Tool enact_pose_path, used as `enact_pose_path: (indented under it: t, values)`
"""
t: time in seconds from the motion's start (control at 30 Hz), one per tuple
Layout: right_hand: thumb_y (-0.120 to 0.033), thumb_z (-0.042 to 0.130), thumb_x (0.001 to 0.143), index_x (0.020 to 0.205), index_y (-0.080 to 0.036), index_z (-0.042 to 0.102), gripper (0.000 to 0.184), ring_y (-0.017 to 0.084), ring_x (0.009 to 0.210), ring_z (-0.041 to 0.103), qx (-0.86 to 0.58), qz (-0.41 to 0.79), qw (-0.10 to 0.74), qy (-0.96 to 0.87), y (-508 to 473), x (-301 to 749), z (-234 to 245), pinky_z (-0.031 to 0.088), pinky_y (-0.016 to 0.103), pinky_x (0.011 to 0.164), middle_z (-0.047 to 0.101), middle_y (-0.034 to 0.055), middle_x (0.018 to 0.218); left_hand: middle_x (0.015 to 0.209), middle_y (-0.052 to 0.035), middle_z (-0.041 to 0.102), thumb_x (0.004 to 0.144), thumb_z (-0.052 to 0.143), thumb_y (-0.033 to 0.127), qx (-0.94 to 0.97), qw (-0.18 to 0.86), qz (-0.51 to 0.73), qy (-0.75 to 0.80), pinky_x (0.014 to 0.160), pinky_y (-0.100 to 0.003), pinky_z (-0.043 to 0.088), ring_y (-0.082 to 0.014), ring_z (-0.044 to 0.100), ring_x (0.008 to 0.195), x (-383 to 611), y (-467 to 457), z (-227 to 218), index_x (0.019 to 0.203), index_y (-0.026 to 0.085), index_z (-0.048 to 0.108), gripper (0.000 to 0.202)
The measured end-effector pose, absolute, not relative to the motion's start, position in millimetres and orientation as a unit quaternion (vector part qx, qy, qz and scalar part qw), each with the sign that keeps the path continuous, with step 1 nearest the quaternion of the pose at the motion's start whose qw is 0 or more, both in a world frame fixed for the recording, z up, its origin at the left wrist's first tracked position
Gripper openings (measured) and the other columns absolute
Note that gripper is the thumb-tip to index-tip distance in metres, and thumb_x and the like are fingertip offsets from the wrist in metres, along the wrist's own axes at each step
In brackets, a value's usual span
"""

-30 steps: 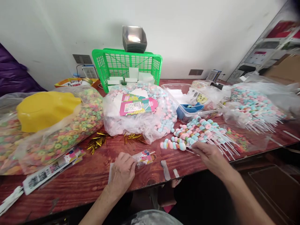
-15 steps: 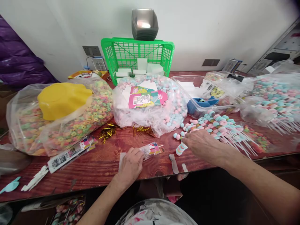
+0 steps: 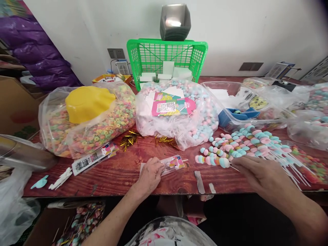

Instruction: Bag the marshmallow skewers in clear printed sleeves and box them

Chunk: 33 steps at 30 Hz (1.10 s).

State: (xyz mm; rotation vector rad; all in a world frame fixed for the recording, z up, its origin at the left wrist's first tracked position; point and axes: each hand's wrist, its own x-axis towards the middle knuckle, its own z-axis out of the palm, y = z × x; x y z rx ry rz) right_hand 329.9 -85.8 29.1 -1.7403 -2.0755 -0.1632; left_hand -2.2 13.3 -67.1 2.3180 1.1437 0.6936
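My left hand [image 3: 151, 173] rests on the table with its fingers bent and pressed together on the end of a clear printed plastic bag [image 3: 173, 164]. A thin white stick end pokes out past the bag's right side. With its fingers closed, my right hand [image 3: 260, 172] has the stick of a marshmallow skewer [image 3: 212, 160] at its fingertips, partly hidden. That skewer's pink, blue and white candies point left, low over the table. Just behind my right hand lies a pile of marshmallow skewers [image 3: 252, 141], white sticks toward me.
Behind are a bag of candy rings [image 3: 112, 119] with a yellow bowl [image 3: 89, 104], a bag of marshmallows [image 3: 205, 112], a green basket [image 3: 167, 43] and a clear bin [image 3: 246, 118] with a blue scoop. Tape strips [image 3: 199, 182] mark the front edge. Printed pouches [image 3: 89, 160] lie left.
My right hand has moved right and toward me, and the skewer now lies lengthwise, candies to the left. My left hand stays on the bag. The view has swung left.
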Motion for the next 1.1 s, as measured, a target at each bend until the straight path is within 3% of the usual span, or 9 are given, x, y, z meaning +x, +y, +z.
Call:
enact_pose_path:
  t: [0.07,0.13,0.27,0.5,0.9,1.0,1.1]
  values:
    - [-0.027,0.052,0.088,0.096,-0.026,0.065,0.015,0.018,0.073,0.068,-0.604,-0.01,0.314,-0.733,-93,319,20,0.05,0.028,0.065,0.072,0.0013,0.085,0.074,-0.0037,0.059,0.088,0.049,0.018,0.823,0.259,0.278,0.422,0.067,-0.027,0.043,-0.0149,0.056,0.072,-2,15,-69,0.072,0.017,0.068,0.025]
    - [-0.024,0.056,0.088,0.097,-0.025,0.064,0.012,0.017,0.073,0.068,-0.598,0.027,0.391,-0.7,-97,303,7,0.052,0.026,0.068,0.072,0.0006,0.084,0.072,-0.0026,0.059,0.085,0.054,0.019,0.802,0.289,0.293,0.432,0.066,-0.026,0.043,-0.0137,0.056,0.068,-2,17,-70,0.072,0.016,0.068,0.02]
    - [-0.02,0.056,0.088,0.093,-0.023,0.065,0.011,0.015,0.071,0.068,-0.59,0.077,0.443,-0.671,-101,276,-21,0.053,0.023,0.065,0.071,0.0003,0.081,0.07,-0.0018,0.06,0.082,0.06,0.022,0.783,0.328,0.297,0.436,0.065,-0.025,0.042,-0.0127,0.057,0.066,-3,21,-65,0.07,0.015,0.069,0.017]
    - [-0.018,0.054,0.089,0.092,-0.022,0.065,0.012,0.015,0.069,0.067,-0.579,0.069,0.407,-0.703,-103,277,-34,0.052,0.024,0.062,0.071,0.0008,0.079,0.073,-0.0021,0.062,0.082,0.062,0.022,0.787,0.342,0.294,0.421,0.065,-0.025,0.043,-0.0127,0.058,0.068,-5,23,-66,0.076,0.016,0.073,0.013]
    - [-0.006,0.039,0.085,0.089,-0.018,0.065,0.028,0.015,0.068,0.06,-0.499,-0.055,0.255,-0.826,-78,261,-15,0.044,0.027,0.064,0.067,0.005,0.075,0.078,-0.0041,0.064,0.088,0.058,0.026,0.839,0.308,0.299,0.333,0.069,-0.025,0.046,-0.0143,0.058,0.076,-3,19,-77,0.082,0.019,0.073,0.019]
    - [-0.004,0.038,0.084,0.087,-0.017,0.063,0.028,0.015,0.066,0.059,-0.486,-0.056,0.266,-0.831,-72,254,-16,0.043,0.027,0.061,0.066,0.0047,0.072,0.081,-0.006,0.064,0.09,0.055,0.025,0.856,0.249,0.325,0.316,0.072,-0.029,0.047,-0.0161,0.056,0.078,-3,18,-73,0.083,0.017,0.072,0.02]
    - [-0.005,0.041,0.085,0.091,-0.017,0.063,0.025,0.014,0.065,0.06,-0.477,-0.039,0.33,-0.814,-71,252,-18,0.045,0.026,0.06,0.066,0.0037,0.072,0.103,-0.0111,0.063,0.089,0.055,0.027,0.876,0.17,0.319,0.32,0.09,-0.041,0.045,-0.0234,0.053,0.101,-4,17,-58,0.099,0.016,0.068,0.02]
